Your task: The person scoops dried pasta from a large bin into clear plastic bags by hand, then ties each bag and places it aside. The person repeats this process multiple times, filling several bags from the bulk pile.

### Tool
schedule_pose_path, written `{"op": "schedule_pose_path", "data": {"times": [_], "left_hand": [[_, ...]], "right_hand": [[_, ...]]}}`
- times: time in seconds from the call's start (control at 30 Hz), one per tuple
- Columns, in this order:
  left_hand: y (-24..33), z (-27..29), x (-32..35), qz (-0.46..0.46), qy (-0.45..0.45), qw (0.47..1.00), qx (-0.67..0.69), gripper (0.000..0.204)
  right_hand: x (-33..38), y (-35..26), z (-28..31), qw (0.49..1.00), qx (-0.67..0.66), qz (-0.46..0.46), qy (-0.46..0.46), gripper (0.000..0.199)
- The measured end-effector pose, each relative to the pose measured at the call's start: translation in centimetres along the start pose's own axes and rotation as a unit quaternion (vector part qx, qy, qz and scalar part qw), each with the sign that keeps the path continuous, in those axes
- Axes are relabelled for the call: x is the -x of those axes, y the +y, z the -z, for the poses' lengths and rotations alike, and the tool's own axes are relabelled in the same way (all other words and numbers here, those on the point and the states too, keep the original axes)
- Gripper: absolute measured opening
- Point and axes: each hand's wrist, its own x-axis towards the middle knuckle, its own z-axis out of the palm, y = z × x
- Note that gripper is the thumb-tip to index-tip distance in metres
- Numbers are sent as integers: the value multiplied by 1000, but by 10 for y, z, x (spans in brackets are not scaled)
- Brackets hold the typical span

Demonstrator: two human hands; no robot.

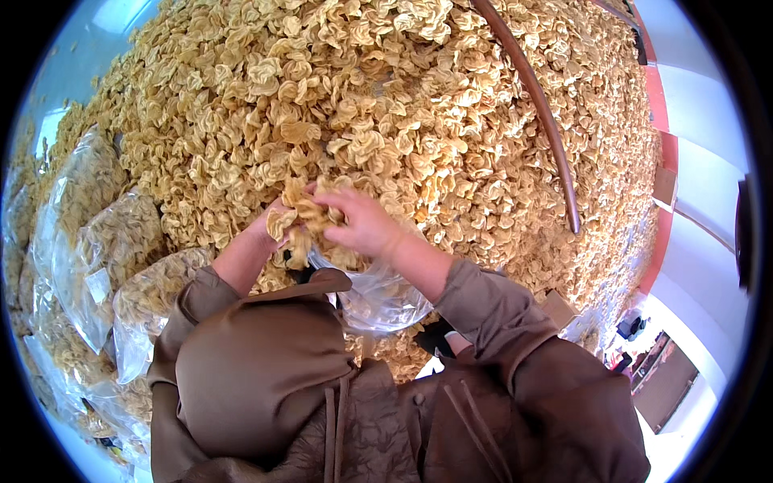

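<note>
My two hands are close together over a large heap of curled, pale-yellow dried pieces (403,121) that look like wavy chips. Several of these curled pieces (299,216) are bunched between them. My right hand (360,221) has its fingers bent round the bunch from the right. On the other side my left hand (272,219) cups it, its fingers mostly hidden behind the pieces. Just below the hands, near my body, lies a clear plastic bag (382,299) with its near part partly covered by my brown clothing.
Filled clear bags (117,233) of the same pieces crowd the left side. A long brown curved pole (535,92) lies across the heap at the right. Beyond it runs a white wall (708,189) with a red lower band. Cardboard (557,309) rests near my right elbow.
</note>
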Motion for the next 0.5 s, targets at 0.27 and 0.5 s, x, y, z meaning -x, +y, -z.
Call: {"op": "schedule_pose_path", "data": {"times": [0.27,0.5], "left_hand": [[-24,-17,4,12,-185,950,-252,85],[-51,12,-25,173,-194,952,-161,63]], "right_hand": [[89,40,-46,922,45,-115,-368,51],[78,61,10,965,22,-61,-253,61]]}}
